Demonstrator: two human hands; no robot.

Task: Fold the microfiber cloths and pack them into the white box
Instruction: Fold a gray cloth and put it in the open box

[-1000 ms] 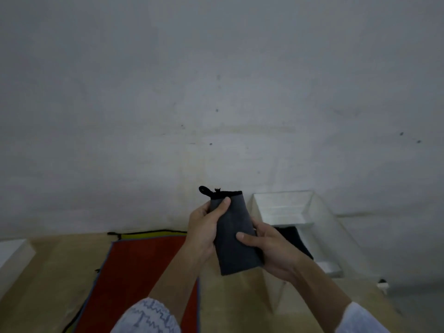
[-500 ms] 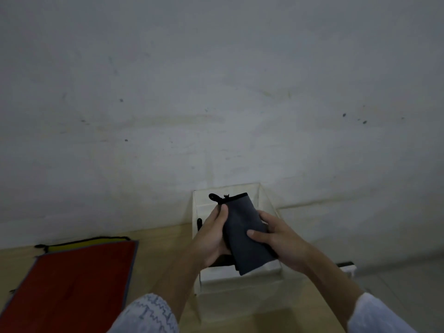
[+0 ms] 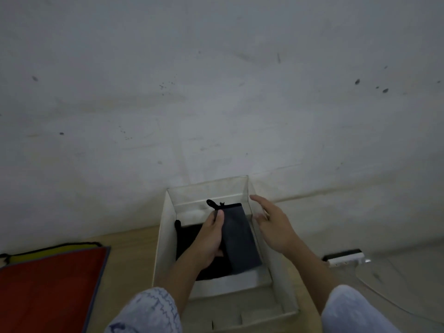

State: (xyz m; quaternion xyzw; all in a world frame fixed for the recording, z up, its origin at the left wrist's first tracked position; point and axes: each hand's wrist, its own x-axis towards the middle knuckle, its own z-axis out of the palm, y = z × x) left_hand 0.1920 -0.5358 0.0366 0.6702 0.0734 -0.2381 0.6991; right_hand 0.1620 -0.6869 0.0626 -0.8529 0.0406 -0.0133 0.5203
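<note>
A folded dark grey microfiber cloth [image 3: 239, 239] with a black loop at its top sits over the open white box [image 3: 163, 236]. My left hand [image 3: 210, 239] grips the cloth's left edge, thumb on top, inside the box. My right hand [image 3: 274, 224] hovers just right of the cloth above the box's right wall, fingers spread and holding nothing. A black cloth [image 3: 187, 239] lies in the box beneath, partly hidden by my left hand.
A red cloth [image 3: 48, 289] lies flat on the wooden table at the lower left, with a yellow cloth's edge [image 3: 55, 251] showing behind it. A white power strip [image 3: 346, 258] sits right of the box. A grey wall stands close behind.
My right hand has let go of the grey cloth and moved off to the right. My left hand has lowered the cloth into the box. The view shifted right.
</note>
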